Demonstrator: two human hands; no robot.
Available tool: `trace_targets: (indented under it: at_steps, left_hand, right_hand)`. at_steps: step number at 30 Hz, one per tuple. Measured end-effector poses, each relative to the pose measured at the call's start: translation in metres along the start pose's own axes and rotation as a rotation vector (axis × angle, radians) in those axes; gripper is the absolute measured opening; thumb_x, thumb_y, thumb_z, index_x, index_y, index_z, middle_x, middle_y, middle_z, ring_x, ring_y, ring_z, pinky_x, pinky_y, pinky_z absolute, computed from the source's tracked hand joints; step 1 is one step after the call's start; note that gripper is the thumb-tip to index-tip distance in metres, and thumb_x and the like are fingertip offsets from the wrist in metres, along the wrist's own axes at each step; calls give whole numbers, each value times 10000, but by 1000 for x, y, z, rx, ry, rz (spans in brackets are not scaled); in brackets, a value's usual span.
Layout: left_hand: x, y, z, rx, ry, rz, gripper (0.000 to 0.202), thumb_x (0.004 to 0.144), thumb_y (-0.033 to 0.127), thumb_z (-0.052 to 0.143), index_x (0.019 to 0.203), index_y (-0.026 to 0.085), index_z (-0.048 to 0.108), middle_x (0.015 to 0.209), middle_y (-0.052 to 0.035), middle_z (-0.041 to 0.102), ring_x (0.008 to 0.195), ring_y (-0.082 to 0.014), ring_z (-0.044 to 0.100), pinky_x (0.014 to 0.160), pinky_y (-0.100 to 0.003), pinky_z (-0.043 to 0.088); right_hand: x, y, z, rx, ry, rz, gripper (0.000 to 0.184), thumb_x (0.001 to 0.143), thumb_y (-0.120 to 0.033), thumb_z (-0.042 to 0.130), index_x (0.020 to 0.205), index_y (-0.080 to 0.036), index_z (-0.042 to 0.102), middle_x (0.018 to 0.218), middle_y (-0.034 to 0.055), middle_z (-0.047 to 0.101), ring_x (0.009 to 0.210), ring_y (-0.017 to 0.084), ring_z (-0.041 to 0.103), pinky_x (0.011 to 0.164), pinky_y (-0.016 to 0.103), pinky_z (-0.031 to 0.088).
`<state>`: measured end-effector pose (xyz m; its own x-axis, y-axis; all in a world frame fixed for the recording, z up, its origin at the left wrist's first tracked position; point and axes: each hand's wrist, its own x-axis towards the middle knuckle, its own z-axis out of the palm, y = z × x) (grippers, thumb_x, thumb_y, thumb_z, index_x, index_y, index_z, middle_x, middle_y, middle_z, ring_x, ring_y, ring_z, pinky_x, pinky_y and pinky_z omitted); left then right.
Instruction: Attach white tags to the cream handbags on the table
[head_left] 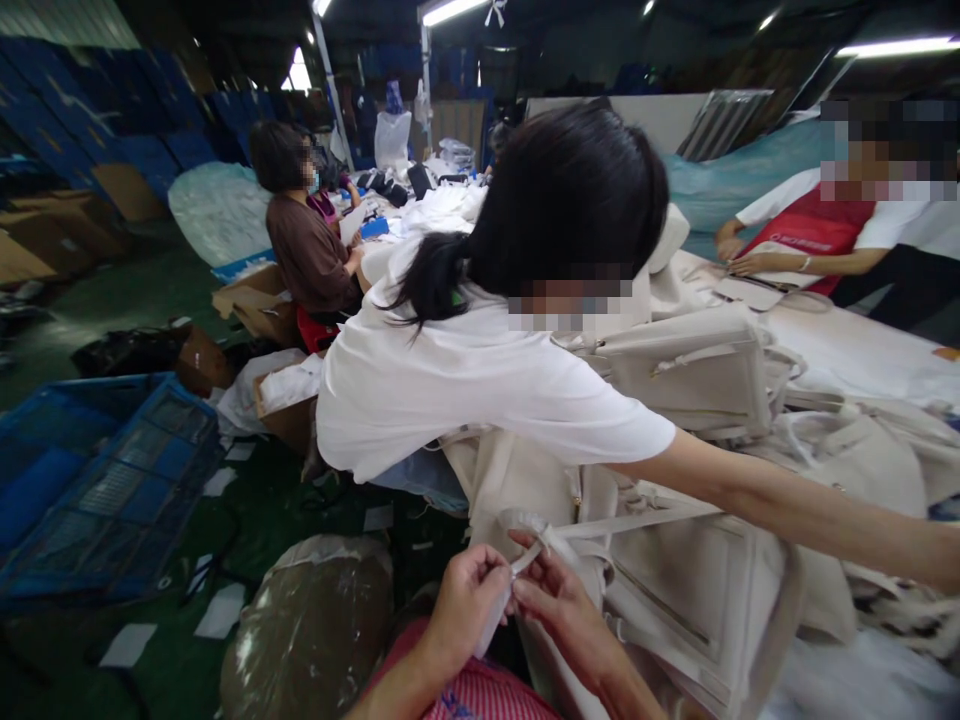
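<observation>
Both my hands meet low in the middle of the view, over my lap. My left hand (474, 598) is closed, pinching a pale strap (531, 553) between thumb and fingers. Just right of it, my right hand (553, 592) grips the same strap, its fingers curled around it. The strap's end hangs below my left hand. Against my right hand and forearm lies a cream handbag (682, 600) with a long zip and straps. More cream handbags (675, 370) are heaped behind it.
A co-worker in a white shirt (450, 380) leans across in front of me, one arm (780, 500) stretched right above the bags. A wrapped bundle (311, 620) stands at my left, with a blue crate (112, 480) beyond. Other people sit at the tables.
</observation>
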<state>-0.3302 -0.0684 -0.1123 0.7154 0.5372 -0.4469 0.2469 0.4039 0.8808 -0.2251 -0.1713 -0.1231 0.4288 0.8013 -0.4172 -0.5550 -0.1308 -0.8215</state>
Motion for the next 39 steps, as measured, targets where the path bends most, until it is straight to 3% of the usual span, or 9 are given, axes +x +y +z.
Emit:
trace_targets:
  at_steps: [4,11,13,19,23,27,32,36,39]
  left_hand:
    - [-3,1,-2,-138,-44,-52,305,688,420,646,776,205,449,568,17,609,458,-112,532,442,-205,386]
    - [-1,-8,-13,-437,-160,-394,510,562,390,836,776,198,415,542,47,568,433,-61,483,432,-161,296]
    - [-1,-10,-14,-458,-170,-424,513,571,389,848,779,191,422,556,48,567,445,-57,492,446,-160,293]
    - [-9,-13,-16,-180,-135,-263,547,657,651,708,842,207,448,554,12,603,426,-119,495,434,-219,338]
    - [-12,-17,-20,-163,-122,-128,390,643,424,747,818,179,499,586,58,521,499,-84,438,494,-208,307]
    - [-16,-11,-20,246,11,104,167,691,196,630,792,193,497,585,69,477,544,-105,442,550,-229,311]
    - [-22,3,-16,643,122,218,85,772,147,532,835,203,518,630,43,505,619,-150,515,613,-259,324]
    - [-22,6,-11,645,86,259,90,778,152,521,848,207,513,637,39,508,623,-152,512,624,-263,327]
    - [-17,9,-15,431,-90,161,157,715,203,598,831,205,493,638,50,508,601,-139,497,591,-245,347]
  right_hand:
    - [4,5,-4,53,-32,-17,580,628,-386,888,1152,-261,671,727,-37,662,643,141,574,642,284,440]
    - [4,2,-3,-143,52,-75,402,546,-479,899,876,-270,802,867,56,711,817,254,619,785,410,502]
    - [4,1,-1,-180,46,-104,357,551,-513,880,782,-251,807,929,83,704,874,285,620,819,422,497]
    - [5,1,5,-235,46,-157,371,605,-587,808,626,-220,756,837,60,671,829,267,591,811,386,463]
    - [4,3,7,-224,50,-126,345,623,-541,808,646,-201,751,791,48,692,831,255,589,825,366,439]
    - [-4,7,14,-157,45,-29,286,656,-469,785,702,-187,760,690,28,689,717,217,591,733,338,457]
    - [-18,1,30,-11,-25,42,265,746,-426,688,873,-207,768,922,55,744,960,263,645,925,390,475]
    - [-18,-1,31,-167,76,-130,322,734,-526,740,709,-206,717,726,20,691,774,226,604,763,329,466]
    - [-10,5,22,-230,131,-213,410,725,-605,722,683,-199,704,678,17,664,723,213,570,719,316,442]
